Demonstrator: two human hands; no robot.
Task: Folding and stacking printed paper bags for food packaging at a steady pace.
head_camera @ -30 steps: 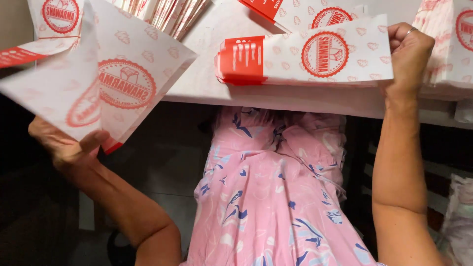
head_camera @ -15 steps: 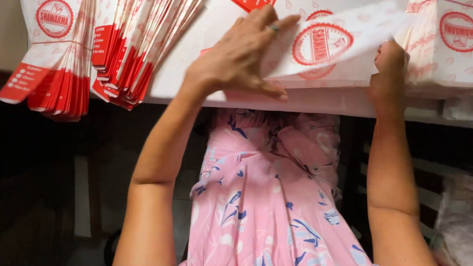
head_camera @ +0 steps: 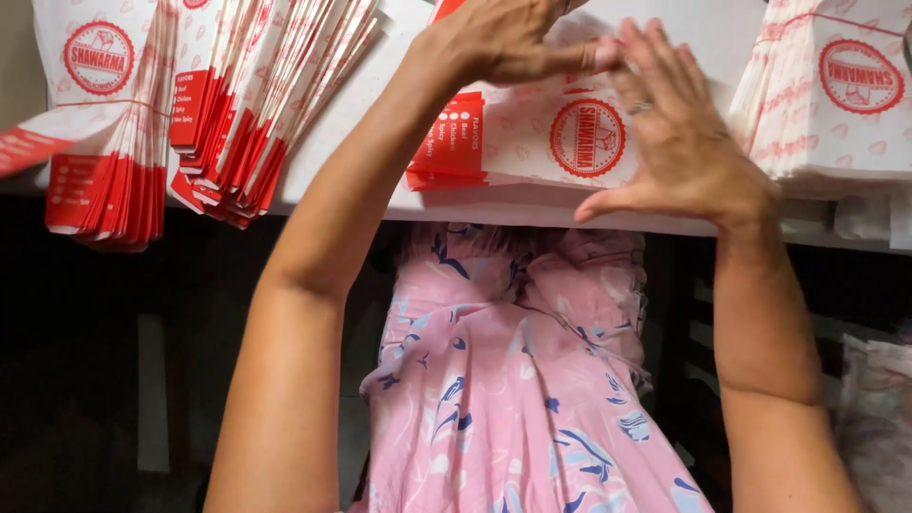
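We are pressing flat a white-and-red paper pouch (head_camera: 546, 142) at the table's (head_camera: 351, 180) near edge: our left hand (head_camera: 499, 38) lies open on it, our right hand (head_camera: 679, 133) spread flat, clamping nothing. Next, we judge, comes a firm, even crease. Half a second earlier, the right hand gripped the pouch's right end.

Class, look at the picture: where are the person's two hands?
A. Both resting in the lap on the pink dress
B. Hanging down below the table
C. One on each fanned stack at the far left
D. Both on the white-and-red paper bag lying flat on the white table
D: the left hand and the right hand both press on the flat paper bag on the white table.
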